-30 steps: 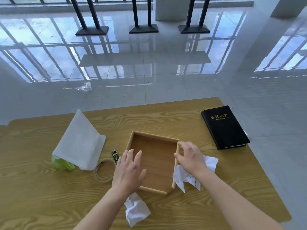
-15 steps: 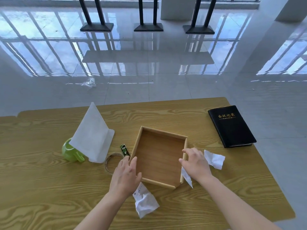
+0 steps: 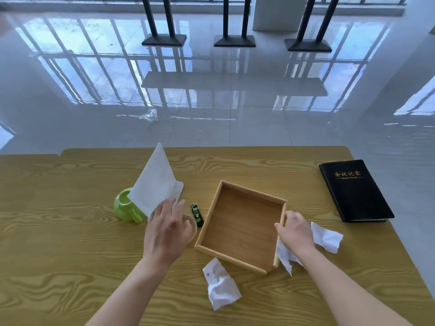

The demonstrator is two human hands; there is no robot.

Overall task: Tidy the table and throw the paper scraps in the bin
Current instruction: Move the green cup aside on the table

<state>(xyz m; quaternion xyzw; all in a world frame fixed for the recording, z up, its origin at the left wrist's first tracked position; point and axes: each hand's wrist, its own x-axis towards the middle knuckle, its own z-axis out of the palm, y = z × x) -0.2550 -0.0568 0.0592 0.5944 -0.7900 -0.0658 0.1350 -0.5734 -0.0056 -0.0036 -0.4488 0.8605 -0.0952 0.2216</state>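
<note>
Wood-grain yellow fills the lower half of the head view, where the table (image 3: pixel 70 255) carries everything. At centre sits an open wooden tray (image 3: pixel 240 227), bare inside and turned slightly askew. The right hand (image 3: pixel 295 231) grips the tray's right wall, its fingers (image 3: pixel 281 225) curled together over the rim and clamped on it. Three crumpled paper scraps lie on the table: one (image 3: pixel 326 237) just right of that hand, one (image 3: pixel 283 257) partly under the wrist and touching the tray's right wall, and one (image 3: pixel 221 290) just below the tray's near corner. The left hand (image 3: pixel 168 234) hovers left of the tray with fingers (image 3: pixel 179 208) spread apart and holding nothing, over a roll of clear tape (image 3: pixel 190 224) (mostly hidden beneath it). Between that hand and the tray lies a small dark green tube (image 3: pixel 197 214). Further left, a white folded sheet (image 3: pixel 155 184) leans tilted against a green cup (image 3: pixel 124 205). At the right edge of the frame a black notebook (image 3: pixel 353 189) with gold lettering lies flat, well apart from the tray.
</note>
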